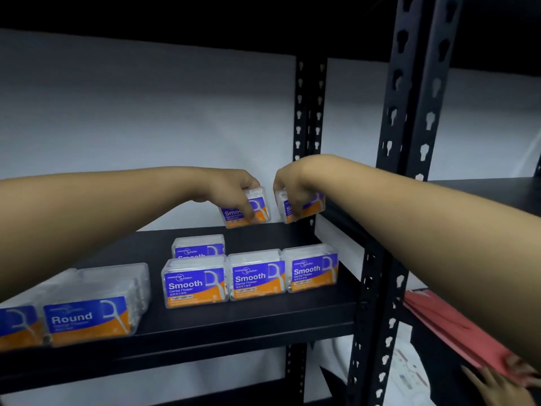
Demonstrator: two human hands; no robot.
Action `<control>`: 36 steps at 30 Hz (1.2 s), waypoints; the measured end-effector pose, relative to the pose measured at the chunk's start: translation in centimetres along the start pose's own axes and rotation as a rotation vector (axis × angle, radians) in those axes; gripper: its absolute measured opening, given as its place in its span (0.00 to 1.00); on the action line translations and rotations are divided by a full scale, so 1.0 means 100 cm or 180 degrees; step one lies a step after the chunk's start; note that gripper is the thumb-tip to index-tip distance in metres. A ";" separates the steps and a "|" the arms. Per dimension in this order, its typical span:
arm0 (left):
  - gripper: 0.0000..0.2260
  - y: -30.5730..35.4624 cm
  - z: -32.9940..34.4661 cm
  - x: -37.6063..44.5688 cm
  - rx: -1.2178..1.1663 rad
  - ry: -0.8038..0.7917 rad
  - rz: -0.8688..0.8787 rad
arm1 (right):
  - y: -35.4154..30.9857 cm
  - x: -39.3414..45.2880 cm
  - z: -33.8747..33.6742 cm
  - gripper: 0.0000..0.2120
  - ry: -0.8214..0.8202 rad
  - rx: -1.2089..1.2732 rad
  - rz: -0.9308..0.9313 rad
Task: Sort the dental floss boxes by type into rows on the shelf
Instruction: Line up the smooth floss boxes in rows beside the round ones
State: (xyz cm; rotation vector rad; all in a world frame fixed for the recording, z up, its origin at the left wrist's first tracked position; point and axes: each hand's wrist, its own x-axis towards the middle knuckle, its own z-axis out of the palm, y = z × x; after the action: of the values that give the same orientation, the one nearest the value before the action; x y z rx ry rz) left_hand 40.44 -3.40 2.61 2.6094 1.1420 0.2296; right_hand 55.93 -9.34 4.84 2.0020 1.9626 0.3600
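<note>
Clear plastic floss boxes sit in both your hands above the back of the black shelf (263, 315): your left hand (231, 190) has its fingers clamped over the top of one Smooth box (257, 210), and your right hand (292, 187) is clamped the same way on a second Smooth box (310, 205) just beside it. Below them, three Smooth boxes (255, 278) stand in a front row with a fourth Smooth box (199, 247) behind the leftmost, while the Round boxes (87, 316) stand well apart at the shelf's left.
</note>
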 end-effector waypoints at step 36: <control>0.13 -0.065 0.040 -0.048 -0.0503 -0.0044 -0.0396 | -0.032 -0.006 0.042 0.25 -0.0735 0.0855 -0.0375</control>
State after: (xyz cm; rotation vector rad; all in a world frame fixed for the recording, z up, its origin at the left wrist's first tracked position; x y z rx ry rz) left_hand 33.72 -3.46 -3.38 2.3904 1.2239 0.2638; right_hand 54.63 -10.12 -0.28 1.9644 2.0538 -0.1653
